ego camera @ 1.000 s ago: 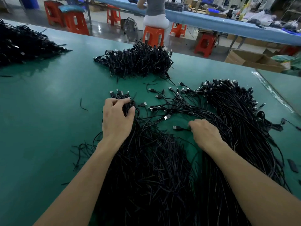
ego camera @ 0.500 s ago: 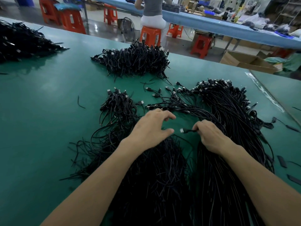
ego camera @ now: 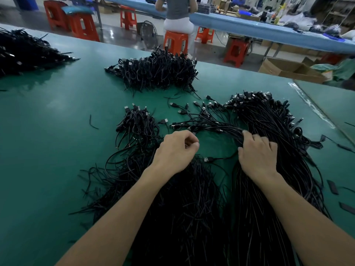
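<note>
Workshop: A factory floor is seen behind, with orange stools (ego camera: 175, 42), a seated person (ego camera: 177, 14) and a cardboard box (ego camera: 288, 71).
Counter: A green counter (ego camera: 48, 150) is spread with black USB cables, gathered into heaps.
Main pile: The main pile (ego camera: 269, 208) is laid nearest the camera, its cables running lengthwise away from the person beneath both forearms.
Other heaps: A far heap (ego camera: 159, 72) is set well apart at the back; an edge heap (ego camera: 23, 52) is seen far left.
Small bunch: A small bunch (ego camera: 138, 123) is coiled just beyond the left wrist.
Sheaf: A fanned sheaf (ego camera: 215, 124) is spread away and leftward, plugs outermost.
Right hand: The right hand (ego camera: 257, 158) is curled over the sheaf's neck, gripping it.
Left hand: The left hand (ego camera: 174, 150) is held with fingers curled, thumb and forefinger drawn close; whether anything is pinched cannot be told.
Loose cable: A loose cable (ego camera: 217, 159) is laid crosswise in the gap between the hands, plug pointing left, just beside the left fingertips, tail toward the right thumb. The left hand is judged nearer the plug.
</note>
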{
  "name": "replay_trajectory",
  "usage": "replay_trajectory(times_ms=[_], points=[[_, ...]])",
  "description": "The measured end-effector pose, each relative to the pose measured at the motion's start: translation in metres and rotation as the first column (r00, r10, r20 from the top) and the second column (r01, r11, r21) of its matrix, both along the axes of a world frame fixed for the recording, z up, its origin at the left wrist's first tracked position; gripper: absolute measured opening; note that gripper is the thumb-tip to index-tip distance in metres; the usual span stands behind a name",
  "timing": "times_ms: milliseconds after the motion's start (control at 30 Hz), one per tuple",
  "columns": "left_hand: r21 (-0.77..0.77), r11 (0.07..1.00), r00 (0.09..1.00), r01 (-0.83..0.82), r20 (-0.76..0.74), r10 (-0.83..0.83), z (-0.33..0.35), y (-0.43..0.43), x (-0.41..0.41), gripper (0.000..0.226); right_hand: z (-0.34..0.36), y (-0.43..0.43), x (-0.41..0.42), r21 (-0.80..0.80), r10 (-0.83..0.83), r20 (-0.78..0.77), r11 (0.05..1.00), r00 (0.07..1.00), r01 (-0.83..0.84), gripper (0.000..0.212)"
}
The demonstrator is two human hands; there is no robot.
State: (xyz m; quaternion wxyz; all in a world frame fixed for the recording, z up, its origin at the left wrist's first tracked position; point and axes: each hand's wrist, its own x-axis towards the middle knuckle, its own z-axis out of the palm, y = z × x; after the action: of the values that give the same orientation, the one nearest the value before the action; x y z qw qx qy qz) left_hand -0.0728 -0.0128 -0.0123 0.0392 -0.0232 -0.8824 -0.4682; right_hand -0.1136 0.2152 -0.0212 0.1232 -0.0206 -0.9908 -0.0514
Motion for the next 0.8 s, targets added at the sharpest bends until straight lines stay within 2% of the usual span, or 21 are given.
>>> replay_trajectory(times_ms=[100,267,333,367,400,467,533,600,700,733,800], points=[[0.021,1.0,1.0,-0.019,0.003,0.019,0.001,-0.001,-0.001,0.006,-0.001,-0.001,0.001,-0.027,0.034,0.027,0.999,0.999,-0.033,0.028],[0.035,0.999,0.999,-0.027,0.02,0.027,0.0,-0.005,0.0,0.006,0.005,-0.012,0.004,0.055,-0.029,0.113,0.998,0.993,0.023,0.022],[0.04,0.999,0.999,-0.037,0.015,0.036,-0.002,-0.007,0.0,0.005,0.009,-0.023,0.006,0.002,0.009,0.113,1.0,0.994,-0.01,0.023],[0.043,0.999,0.999,-0.033,0.015,0.033,-0.001,-0.008,0.0,0.007,0.013,-0.031,0.006,-0.074,0.051,0.132,0.996,0.99,-0.041,0.023],[0.048,0.999,1.0,-0.021,0.015,0.02,-0.002,-0.008,0.0,0.012,0.019,-0.039,0.007,-0.218,0.108,0.163,0.973,0.981,-0.071,0.023],[0.035,0.999,0.999,0.029,0.013,-0.029,-0.001,-0.006,0.0,0.03,0.032,-0.058,0.012,-0.571,0.247,0.238,0.818,0.939,-0.07,0.022],[-0.002,0.996,0.995,0.095,-0.02,-0.095,0.003,-0.001,0.0,0.046,0.046,-0.076,0.024,-0.792,0.391,0.236,0.608,0.889,-0.057,0.017],[0.016,0.99,0.985,0.14,-0.106,-0.138,0.008,0.003,0.0,0.039,0.056,-0.086,0.038,-0.854,0.493,0.175,0.507,0.852,-0.118,0.014],[0.132,0.984,0.977,0.119,-0.194,-0.092,0.012,0.005,-0.002,0.03,0.073,-0.086,0.057,-0.908,0.539,0.028,0.366,0.842,-0.204,0.007],[0.153,0.984,0.978,0.088,-0.198,-0.056,0.013,0.004,-0.004,0.024,0.079,-0.083,0.061,-0.937,0.545,-0.013,0.285,0.838,-0.201,0.007],[0.218,0.976,0.981,0.002,-0.192,0.041,0.013,0.0,-0.008,0.019,0.091,-0.074,0.07,-0.988,0.566,-0.076,0.066,0.821,-0.137,0.007]])
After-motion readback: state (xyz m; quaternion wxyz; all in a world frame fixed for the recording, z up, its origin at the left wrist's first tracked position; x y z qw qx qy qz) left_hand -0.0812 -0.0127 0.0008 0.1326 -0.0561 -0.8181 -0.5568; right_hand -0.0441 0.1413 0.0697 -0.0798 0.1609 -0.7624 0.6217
